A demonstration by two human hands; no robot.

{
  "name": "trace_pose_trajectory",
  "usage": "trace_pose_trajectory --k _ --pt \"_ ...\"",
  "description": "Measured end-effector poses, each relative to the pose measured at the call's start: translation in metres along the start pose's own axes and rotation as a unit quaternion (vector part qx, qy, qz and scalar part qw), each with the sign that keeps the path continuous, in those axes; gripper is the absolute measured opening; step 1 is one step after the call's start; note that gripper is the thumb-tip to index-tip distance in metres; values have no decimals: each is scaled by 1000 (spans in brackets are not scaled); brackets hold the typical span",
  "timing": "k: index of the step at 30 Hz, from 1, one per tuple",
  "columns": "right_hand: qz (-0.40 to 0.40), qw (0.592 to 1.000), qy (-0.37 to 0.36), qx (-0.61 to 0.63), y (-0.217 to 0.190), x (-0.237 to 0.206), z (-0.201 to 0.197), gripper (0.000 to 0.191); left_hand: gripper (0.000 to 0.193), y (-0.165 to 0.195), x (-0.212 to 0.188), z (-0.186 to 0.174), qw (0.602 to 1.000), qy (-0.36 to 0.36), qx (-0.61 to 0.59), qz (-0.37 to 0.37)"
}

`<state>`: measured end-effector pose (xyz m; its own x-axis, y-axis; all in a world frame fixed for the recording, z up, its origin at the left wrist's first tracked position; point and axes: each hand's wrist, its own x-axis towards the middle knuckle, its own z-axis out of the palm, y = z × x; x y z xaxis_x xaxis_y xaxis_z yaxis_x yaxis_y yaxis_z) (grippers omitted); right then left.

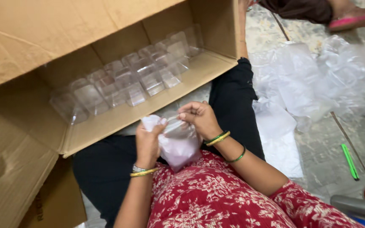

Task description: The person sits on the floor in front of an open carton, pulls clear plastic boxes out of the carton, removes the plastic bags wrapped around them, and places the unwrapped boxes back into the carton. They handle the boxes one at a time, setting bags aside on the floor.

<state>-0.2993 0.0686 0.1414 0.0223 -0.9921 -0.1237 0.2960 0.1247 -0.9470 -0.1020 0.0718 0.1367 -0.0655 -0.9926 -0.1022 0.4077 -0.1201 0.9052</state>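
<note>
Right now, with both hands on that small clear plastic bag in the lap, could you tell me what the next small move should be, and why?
Probably pull the small clear plastic bag open at its mouth. The left hand grips one upper edge and the right hand pinches the other, so both already sit at the top. The clear plastic containers wait in the open cardboard box just ahead.

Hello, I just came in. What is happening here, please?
A person sits on the floor and holds a small clear bag in their lap with both hands: the left hand grips its side, and the right hand pinches its top. In front lies an open cardboard box on its side, with clear plastic containers lined up in a row inside. Loose plastic sheets lie on the floor to the right, near a green pen.
</note>
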Motion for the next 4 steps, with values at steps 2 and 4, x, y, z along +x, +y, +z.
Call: trace_pose_trajectory --k 2,4 --pt "-54 982 6 -180 -4 -10 5 13 15 2 -2 -1 1000 21 -14 -2" --pt "-69 942 1 -328 -5 -20 11 17 14 1 -4 -2 998 51 -41 -9"
